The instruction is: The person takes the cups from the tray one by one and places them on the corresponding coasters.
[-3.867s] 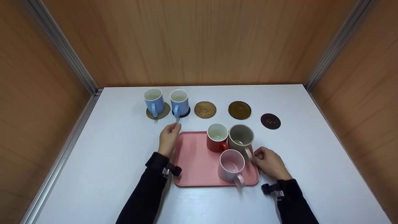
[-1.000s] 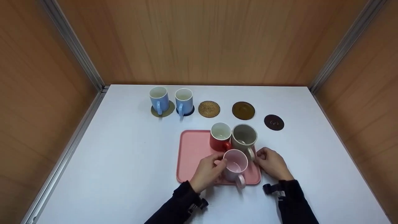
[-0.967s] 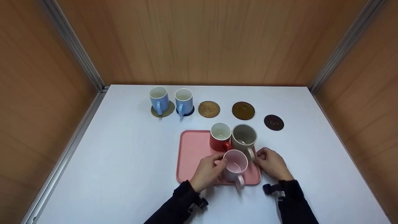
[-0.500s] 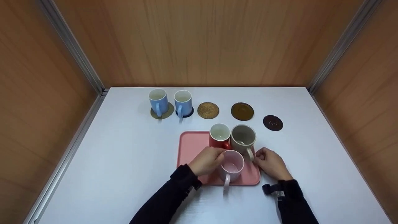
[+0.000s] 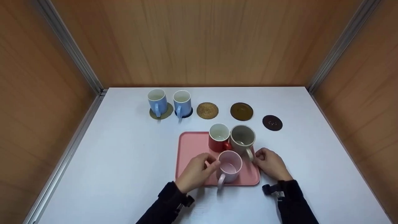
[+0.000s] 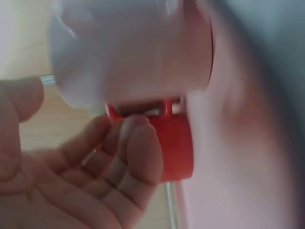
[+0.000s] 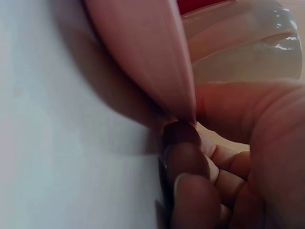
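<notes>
In the head view, a pink mug (image 5: 229, 166) stands upright on the front right of a pink tray (image 5: 189, 143), its handle toward the front left. My left hand (image 5: 196, 171) is at the mug's left side, thumb by the rim, fingers loosely bent. The left wrist view shows a gap between those fingers (image 6: 143, 148) and the mug (image 6: 128, 52). My right hand (image 5: 272, 163) pinches the tray's right edge; in the right wrist view the thumb lies over the rim (image 7: 157, 62) and fingertips beneath. Behind the pink mug stand a red mug (image 5: 217, 144) and a grey-beige mug (image 5: 242, 146).
Two blue mugs (image 5: 158, 102) stand at the back left, each on a coaster. To their right lie a woven coaster (image 5: 207, 110), a brown coaster (image 5: 242, 111) and a smaller dark coaster (image 5: 272, 123). Wooden panels (image 5: 199, 43) enclose the white table (image 5: 124, 161).
The left hand came from near the blue mugs to the pink mug. The pink mug turned, its handle swinging from front right to front left, and shifted slightly left. The right hand stayed put.
</notes>
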`<state>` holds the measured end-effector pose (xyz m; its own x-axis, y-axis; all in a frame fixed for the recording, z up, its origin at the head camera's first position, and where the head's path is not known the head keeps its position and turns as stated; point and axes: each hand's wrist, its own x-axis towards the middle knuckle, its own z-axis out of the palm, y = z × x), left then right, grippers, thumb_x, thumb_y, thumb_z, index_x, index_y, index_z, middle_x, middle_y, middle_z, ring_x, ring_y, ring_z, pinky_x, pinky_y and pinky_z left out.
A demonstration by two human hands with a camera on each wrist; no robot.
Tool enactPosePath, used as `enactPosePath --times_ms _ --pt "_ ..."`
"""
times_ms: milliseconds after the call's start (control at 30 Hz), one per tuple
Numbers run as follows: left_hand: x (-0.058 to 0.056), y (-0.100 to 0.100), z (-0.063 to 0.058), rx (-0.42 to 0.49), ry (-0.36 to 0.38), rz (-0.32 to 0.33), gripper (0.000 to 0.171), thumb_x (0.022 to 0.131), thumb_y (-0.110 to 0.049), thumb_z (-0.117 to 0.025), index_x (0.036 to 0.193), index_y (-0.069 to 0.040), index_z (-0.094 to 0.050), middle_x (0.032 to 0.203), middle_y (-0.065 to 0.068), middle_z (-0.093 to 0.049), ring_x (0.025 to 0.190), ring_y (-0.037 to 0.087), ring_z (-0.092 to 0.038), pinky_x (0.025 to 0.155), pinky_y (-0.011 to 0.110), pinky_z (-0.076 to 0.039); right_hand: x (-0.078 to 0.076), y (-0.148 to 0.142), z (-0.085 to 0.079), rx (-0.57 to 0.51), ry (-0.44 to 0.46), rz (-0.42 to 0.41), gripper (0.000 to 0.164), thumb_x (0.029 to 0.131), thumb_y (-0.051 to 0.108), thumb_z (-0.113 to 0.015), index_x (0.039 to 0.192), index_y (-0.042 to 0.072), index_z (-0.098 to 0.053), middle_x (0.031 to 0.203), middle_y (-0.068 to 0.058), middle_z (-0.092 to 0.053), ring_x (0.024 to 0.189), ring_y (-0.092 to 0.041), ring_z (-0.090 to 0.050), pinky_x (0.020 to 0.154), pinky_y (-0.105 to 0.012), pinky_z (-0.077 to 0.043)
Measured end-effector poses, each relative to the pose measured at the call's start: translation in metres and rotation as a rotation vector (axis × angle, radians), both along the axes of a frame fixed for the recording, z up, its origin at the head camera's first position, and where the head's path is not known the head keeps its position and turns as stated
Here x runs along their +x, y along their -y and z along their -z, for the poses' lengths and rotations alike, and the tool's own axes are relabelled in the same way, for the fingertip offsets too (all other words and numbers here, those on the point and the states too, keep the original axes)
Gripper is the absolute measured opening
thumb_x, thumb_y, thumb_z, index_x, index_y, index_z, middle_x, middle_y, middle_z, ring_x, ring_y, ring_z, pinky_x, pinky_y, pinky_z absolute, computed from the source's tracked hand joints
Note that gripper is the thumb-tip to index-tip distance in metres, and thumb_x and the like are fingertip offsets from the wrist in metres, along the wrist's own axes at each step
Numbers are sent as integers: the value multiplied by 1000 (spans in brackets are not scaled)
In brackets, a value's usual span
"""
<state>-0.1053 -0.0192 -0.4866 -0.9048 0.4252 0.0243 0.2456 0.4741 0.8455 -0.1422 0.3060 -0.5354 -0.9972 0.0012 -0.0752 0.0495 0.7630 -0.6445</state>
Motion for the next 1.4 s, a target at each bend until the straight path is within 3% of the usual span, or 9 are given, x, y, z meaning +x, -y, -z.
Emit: enactPosePath --times_ms 167,400,533,667,800,1033,1400 --pt "31 3 6 69 99 69 32 106 -46 -65 99 -15 -73 82 -7 -68 69 3 -57 62 19 -47 0 -2 -5 -3 -7 4 26 95 31 -76 106 8 -71 89 -4 -73 79 -16 -60 76 -33 -47" --pt "49 -7 14 144 129 49 28 108 -36 -63 93 -13 -70 76 -12 -56 62 0 -53 57 17 -42 2 0 -2 -16 -8 -10 25 95 31 -76 105 9 -71 90 -2 -72 80 -15 -60 78 -33 -48" --pt "50 -14 16 202 199 24 31 107 -35 -64 89 -10 -69 74 -9 -56 63 3 -54 58 19 -43 5 0 2 -21 -2 -10 24 95 30 -76 105 9 -71 90 -2 -71 81 -15 -60 78 -33 -48" --pt "49 -23 20 362 326 23 33 110 -28 -60 97 0 -73 86 3 -70 74 11 -59 63 22 -49 4 0 1 -11 -5 -5 25 95 31 -76 105 9 -71 90 -3 -71 81 -16 -59 78 -33 -47" --pt "48 -30 26 480 414 18 39 112 -25 -56 100 11 -69 87 6 -71 76 15 -60 63 24 -52 2 1 -1 -3 2 0 26 95 31 -75 106 8 -71 89 -4 -70 81 -17 -59 77 -33 -47" --pt "46 -33 30 523 457 -22 50 112 -29 -55 98 18 -59 75 -1 -58 64 13 -49 57 24 -44 2 1 -2 -9 11 8 26 95 30 -75 106 7 -70 89 -4 -69 80 -17 -58 76 -32 -46" --pt "48 -34 35 530 389 -54 51 112 -28 -54 90 18 -56 68 -5 -50 58 9 -44 52 20 -40 2 1 -1 -12 2 6 24 93 28 -76 105 9 -71 89 -3 -69 81 -17 -59 77 -33 -46"
